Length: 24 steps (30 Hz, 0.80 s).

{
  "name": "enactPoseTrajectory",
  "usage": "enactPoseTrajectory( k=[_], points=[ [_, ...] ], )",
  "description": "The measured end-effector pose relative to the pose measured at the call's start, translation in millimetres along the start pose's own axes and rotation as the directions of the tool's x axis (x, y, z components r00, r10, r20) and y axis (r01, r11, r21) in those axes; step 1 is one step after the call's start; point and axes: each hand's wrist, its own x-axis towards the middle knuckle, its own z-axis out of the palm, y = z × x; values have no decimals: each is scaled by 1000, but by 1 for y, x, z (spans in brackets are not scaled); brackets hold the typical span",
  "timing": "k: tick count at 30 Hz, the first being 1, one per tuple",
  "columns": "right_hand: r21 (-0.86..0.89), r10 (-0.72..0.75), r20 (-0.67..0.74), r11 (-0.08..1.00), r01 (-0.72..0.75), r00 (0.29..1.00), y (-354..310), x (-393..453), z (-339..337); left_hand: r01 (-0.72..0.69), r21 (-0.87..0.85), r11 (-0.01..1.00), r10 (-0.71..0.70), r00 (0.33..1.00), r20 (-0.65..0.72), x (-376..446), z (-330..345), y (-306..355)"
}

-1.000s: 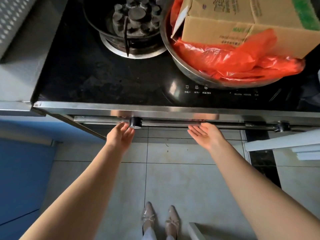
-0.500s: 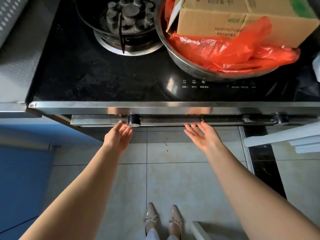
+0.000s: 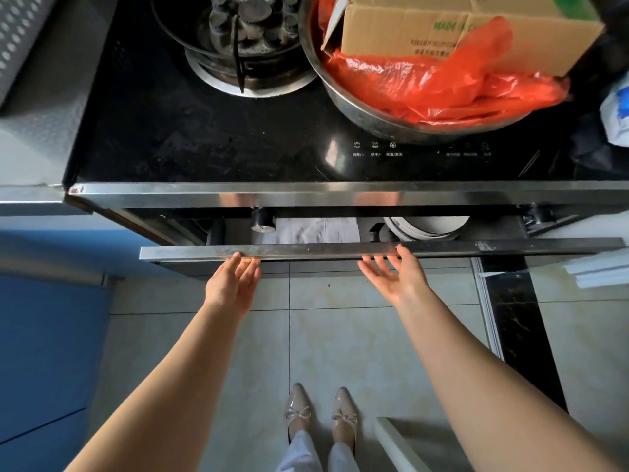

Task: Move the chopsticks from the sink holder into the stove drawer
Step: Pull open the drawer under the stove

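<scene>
Both hands, left hand and right hand, are hooking loosely spread fingers under the drawer front at twelve o'clock, empty; chopsticks unseen, likely light, stiff, best pinched mid-length.

Glossy black glass stove top, brushed-metal drawer front, crinkled orange plastic bag, matt cardboard box.

The brown cardboard box sits far beyond the fingertips, up at the top. It has green letters that say "MADE", and the next word is cut off by the red bag. Smaller green lines under that are too tiny to read. On the black stove top, just past the fingers, are three little white signs with tiny words below, too small to read.
</scene>
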Motion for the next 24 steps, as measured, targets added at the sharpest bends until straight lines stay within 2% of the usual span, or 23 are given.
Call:
enactPoseTrajectory(
  k=[6, 12, 19, 24],
  points=[
    [-6, 38, -52, 999, -38, 998, 10, -13, -17, 33, -1, 999, -33, 998, -52, -19, -19, -13],
    [-39, 15, -130, 999, -20, 991, 24, -25, -36, 19, -108, 994, -32, 992, -120, -45, -37, -29],
    [4, 3, -146, 1000, -2, 989, 36, -40, -61, 30, -195, 980, -63, 984, -168, -66, -51, -42],
    [6, 10, -155, 1000, -9, 988, 41, -45, -70, 38, -187, 982, -77, 976, -203, -76, -56, -44]
  ],
)
